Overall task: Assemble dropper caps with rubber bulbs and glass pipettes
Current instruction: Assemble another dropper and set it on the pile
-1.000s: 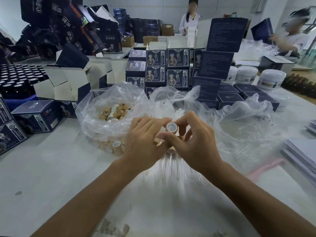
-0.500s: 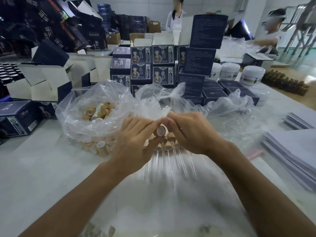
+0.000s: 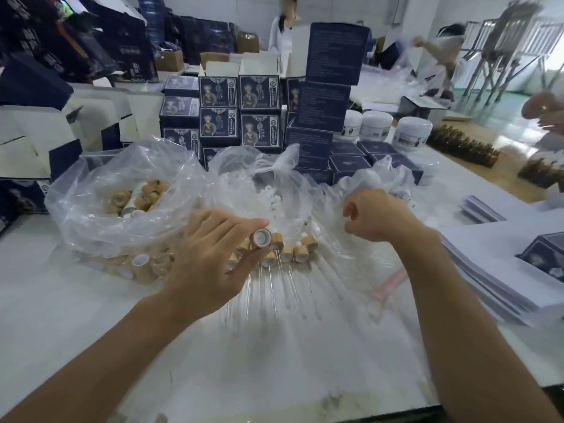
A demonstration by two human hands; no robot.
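My left hand (image 3: pixel 210 257) pinches a wooden dropper cap (image 3: pixel 261 237) with a white lining between thumb and fingertips, its open end facing me. Just behind and below it, a row of assembled droppers (image 3: pixel 290 253) lies on the table, their glass pipettes (image 3: pixel 276 288) pointing toward me. My right hand (image 3: pixel 377 218) hovers with curled fingers over a clear bag (image 3: pixel 387 178) to the right; nothing shows in its grip. A bag of wooden caps (image 3: pixel 128 199) sits at the left. A bag of white rubber bulbs (image 3: pixel 270 198) sits in the middle.
Stacked dark blue boxes (image 3: pixel 250 111) and white jars (image 3: pixel 377 123) stand behind the bags. Paper stacks (image 3: pixel 488 270) lie at the right, amber bottles (image 3: pixel 464 145) beyond them. Another person's hand (image 3: pixel 546 112) is at the right edge; people work in the background.
My right hand has let go of the cap and moved right over the clear bag. My left hand alone now holds the cap, lower and nearer the assembled droppers.
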